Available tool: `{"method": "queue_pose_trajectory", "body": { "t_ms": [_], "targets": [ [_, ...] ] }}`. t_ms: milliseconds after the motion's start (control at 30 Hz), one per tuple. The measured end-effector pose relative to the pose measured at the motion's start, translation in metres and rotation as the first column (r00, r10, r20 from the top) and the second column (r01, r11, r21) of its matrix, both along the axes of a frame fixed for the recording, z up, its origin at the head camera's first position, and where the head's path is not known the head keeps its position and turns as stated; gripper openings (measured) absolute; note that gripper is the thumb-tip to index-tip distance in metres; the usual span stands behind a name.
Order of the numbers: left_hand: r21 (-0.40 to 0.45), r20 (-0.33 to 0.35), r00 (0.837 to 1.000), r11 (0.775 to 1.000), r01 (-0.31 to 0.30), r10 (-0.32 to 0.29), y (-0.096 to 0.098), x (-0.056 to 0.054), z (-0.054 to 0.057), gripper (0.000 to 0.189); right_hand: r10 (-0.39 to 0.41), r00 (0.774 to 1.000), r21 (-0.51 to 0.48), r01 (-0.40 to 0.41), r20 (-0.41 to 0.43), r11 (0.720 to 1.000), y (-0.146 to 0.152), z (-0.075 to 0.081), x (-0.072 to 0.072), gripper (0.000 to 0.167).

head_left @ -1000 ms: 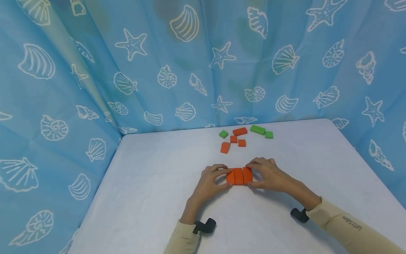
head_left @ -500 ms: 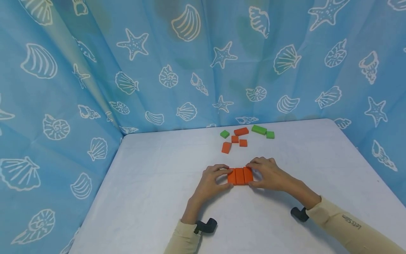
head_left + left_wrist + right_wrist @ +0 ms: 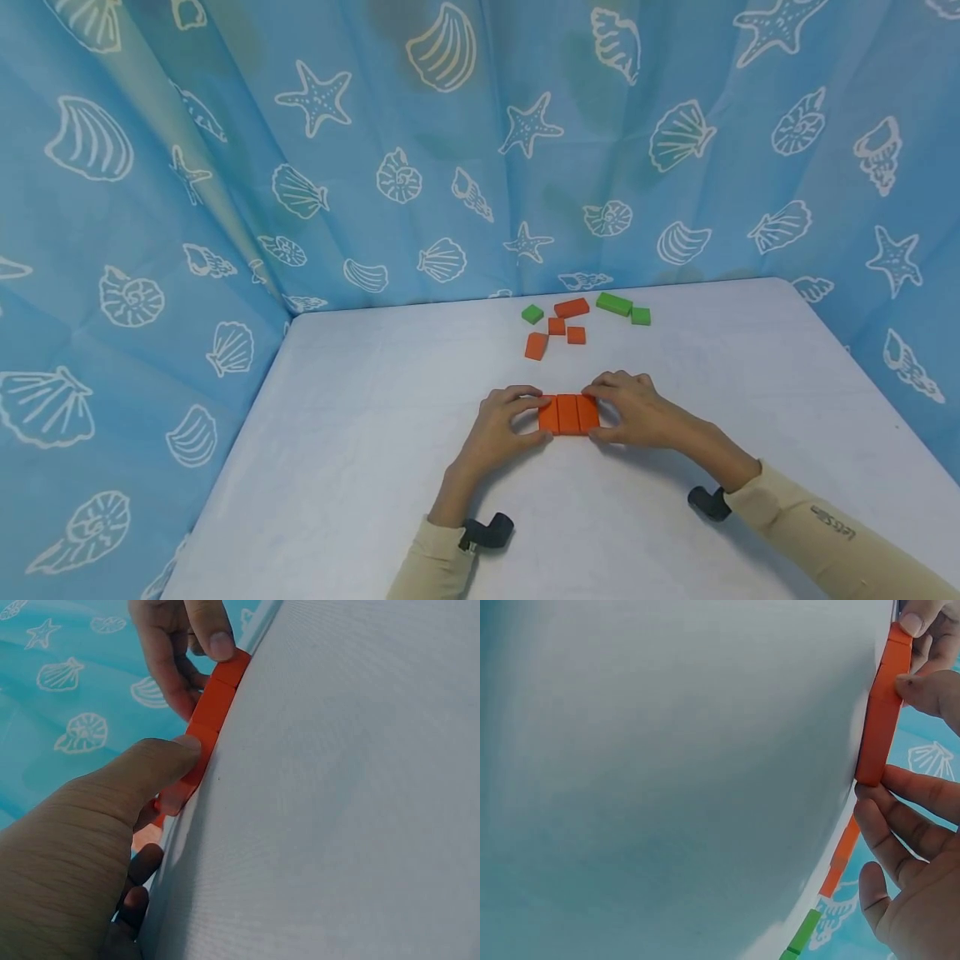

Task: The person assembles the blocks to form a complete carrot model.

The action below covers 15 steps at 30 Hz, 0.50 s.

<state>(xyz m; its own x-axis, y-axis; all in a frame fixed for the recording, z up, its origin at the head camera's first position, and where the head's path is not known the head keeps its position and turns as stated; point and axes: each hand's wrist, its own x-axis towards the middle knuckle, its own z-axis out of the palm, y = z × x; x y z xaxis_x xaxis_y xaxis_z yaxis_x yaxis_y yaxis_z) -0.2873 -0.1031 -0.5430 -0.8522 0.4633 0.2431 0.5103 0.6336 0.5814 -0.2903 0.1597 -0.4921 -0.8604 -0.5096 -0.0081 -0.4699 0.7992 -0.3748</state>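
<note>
Blue seashell-print curtain across top and sides of frame. White table below, far edge against it; wide margins of surface left and right. Low centre: left hand and right hand, finger and thumb pinching opposite ends of three orange blocks, side by side, touching. Upper centre, near far edge: green bar, two small orange squares.

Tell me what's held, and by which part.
Three orange blocks in a row: the left grip pinches the leftmost block, the right grip the rightmost block, each by its near and far ends.
</note>
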Motion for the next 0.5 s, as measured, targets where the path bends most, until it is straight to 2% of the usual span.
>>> {"method": "queue_pose_trajectory", "body": {
  "t_ms": [200, 500],
  "targets": [
    [0.001, 0.007, 1.0, 1.0, 0.005, -0.005, 0.001, 0.001, 0.001, 0.046, -0.008, 1.0, 0.007, 0.008, 0.014, 1.0, 0.003, 0.002, -0.004, 0.061],
    [0.005, 0.005, 1.0, 1.0, 0.007, -0.007, 0.0, 0.0, 0.002, 0.045, -0.109, 0.992, -0.061, 0.105, -0.066, 0.993, 0.007, 0.015, -0.025, 0.05]
  ]
}}
